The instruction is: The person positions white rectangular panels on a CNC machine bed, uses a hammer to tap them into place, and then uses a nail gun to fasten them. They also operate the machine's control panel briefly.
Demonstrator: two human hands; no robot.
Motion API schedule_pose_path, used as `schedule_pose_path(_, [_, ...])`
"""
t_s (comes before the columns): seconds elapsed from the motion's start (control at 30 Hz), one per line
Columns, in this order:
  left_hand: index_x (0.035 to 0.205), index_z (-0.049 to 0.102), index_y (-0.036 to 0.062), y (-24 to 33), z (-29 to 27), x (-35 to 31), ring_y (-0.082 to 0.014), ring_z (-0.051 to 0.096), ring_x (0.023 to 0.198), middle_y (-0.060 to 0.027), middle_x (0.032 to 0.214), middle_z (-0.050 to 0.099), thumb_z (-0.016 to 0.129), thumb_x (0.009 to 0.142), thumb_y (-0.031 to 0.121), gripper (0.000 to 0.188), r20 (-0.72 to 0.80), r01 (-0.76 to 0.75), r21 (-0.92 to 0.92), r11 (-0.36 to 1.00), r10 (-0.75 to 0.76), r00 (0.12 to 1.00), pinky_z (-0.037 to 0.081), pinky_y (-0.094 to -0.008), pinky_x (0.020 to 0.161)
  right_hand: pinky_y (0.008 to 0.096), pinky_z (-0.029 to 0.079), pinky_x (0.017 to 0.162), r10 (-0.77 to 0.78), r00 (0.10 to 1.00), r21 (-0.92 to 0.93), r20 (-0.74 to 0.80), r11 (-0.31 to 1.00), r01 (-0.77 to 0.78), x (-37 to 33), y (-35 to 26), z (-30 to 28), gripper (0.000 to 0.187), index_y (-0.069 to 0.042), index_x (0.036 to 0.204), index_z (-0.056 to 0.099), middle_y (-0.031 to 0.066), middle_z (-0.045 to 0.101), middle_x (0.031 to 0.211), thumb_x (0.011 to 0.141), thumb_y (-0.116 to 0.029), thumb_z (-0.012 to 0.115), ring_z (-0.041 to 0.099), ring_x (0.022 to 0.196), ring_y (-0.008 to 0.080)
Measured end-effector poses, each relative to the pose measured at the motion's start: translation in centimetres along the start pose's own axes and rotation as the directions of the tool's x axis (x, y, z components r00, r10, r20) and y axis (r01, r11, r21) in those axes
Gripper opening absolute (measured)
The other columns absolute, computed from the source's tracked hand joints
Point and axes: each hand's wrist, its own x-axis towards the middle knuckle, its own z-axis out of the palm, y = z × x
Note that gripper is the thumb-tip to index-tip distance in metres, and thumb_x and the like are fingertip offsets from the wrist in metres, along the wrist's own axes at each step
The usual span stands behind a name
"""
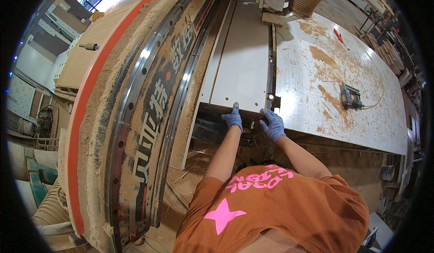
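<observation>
Touching the near edge of the white panel [244,58], which lay ahead, were the fingers of the left hand [233,119] and right hand [274,126]; whether clamped underneath, I couldn't tell. Positioning seemed the step, the next move calling for even pressure. Right of the fingers, the tabletop [300,97] carried a power tool [351,97].

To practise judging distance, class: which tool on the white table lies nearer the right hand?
The bulky dark tool; the slim red one lies farther from the right hand.
</observation>
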Motion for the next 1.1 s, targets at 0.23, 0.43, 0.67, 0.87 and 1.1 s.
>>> schedule_pose_path(0.23, [0.145, 0.014, -0.0064, -0.4, 0.0, 0.5, -0.0368, 0.043, 0.13, -0.027, 0.145, 0.035, 0.08, 0.071, 0.051, 0.115, -0.01, -0.013, 0.011, 1.0, 0.013, 1.0, 0.038, -0.0425, 0.109, 0.0425, 0.046, 0.096, 0.012, 1.0, -0.002, 0.013, 1.0, -0.012, 0.0, -0.3, -0.2, 0.047, -0.01, 0.127, 0.056, 0.0176, 0.06, 0.124, 0.082, -0.02, 0.066, 0.059, 0.11, 0.036])
schedule_pose_path(0.43, [0.146, 0.014, -0.0067, -0.8, 0.1, 1.0, -0.036, 0.042, 0.132, -0.0273, 0.146, 0.033, 0.08, 0.071, 0.052, 0.115, -0.012, -0.007, -0.009, 1.0, 0.007, 1.0, 0.037, -0.0425, 0.11, 0.0421, 0.046, 0.098, 0.026, 0.998, 0.013, 0.049, 1.0, -0.027, 0.1, -0.4, -0.3, 0.047, -0.01, 0.127, 0.057, 0.0179, 0.059, 0.126, 0.083, -0.021, 0.066, 0.058, 0.111, 0.0357])
schedule_pose_path(0.67, [0.149, 0.009, 0.0038, -1.7, 0.6, 2.7, -0.0373, 0.049, 0.121, -0.0171, 0.148, 0.032, 0.082, 0.071, 0.048, 0.116, 0.002, -0.031, -0.01, 0.999, 0.031, 1.0, 0.057, -0.051, 0.079, 0.0419, 0.046, 0.097, 0.018, 1.0, 0.02, 0.024, 1.0, -0.018, 0.1, -0.3, -0.2, 0.046, -0.009, 0.126, 0.057, 0.0171, 0.06, 0.125, 0.083, -0.021, 0.066, 0.058, 0.111, 0.0355])
schedule_pose_path(0.87, [0.15, 0.009, 0.0012, -2.4, 0.7, 4.0, -0.0336, 0.054, 0.115, -0.0173, 0.147, 0.036, 0.079, 0.071, 0.053, 0.118, -0.011, -0.026, 0.052, 0.998, 0.026, 1.0, 0.058, -0.0417, 0.069, 0.0428, 0.043, 0.099, 0.016, 0.996, 0.04, 0.086, 0.999, -0.02, 0.3, 0.4, 0.5, 0.051, -0.014, 0.132, 0.051, 0.0148, 0.056, 0.13, 0.085, -0.025, 0.066, 0.056, 0.115, 0.0344])
schedule_pose_path(1.1, [0.152, -0.005, 0.0053, -1.9, 0.6, 2.5, -0.0409, 0.046, 0.128, -0.0212, 0.156, 0.019, 0.077, 0.073, 0.054, 0.124, 0.038, 0.019, 0.036, 0.999, -0.02, 0.999, 0.057, -0.0472, 0.087, 0.0415, 0.046, 0.097, 0.0, 0.999, 0.04, 0.048, 0.999, -0.002, 0.0, 0.9, 0.6, 0.049, -0.012, 0.129, 0.054, 0.0143, 0.059, 0.126, 0.082, -0.018, 0.067, 0.059, 0.111, 0.0335])
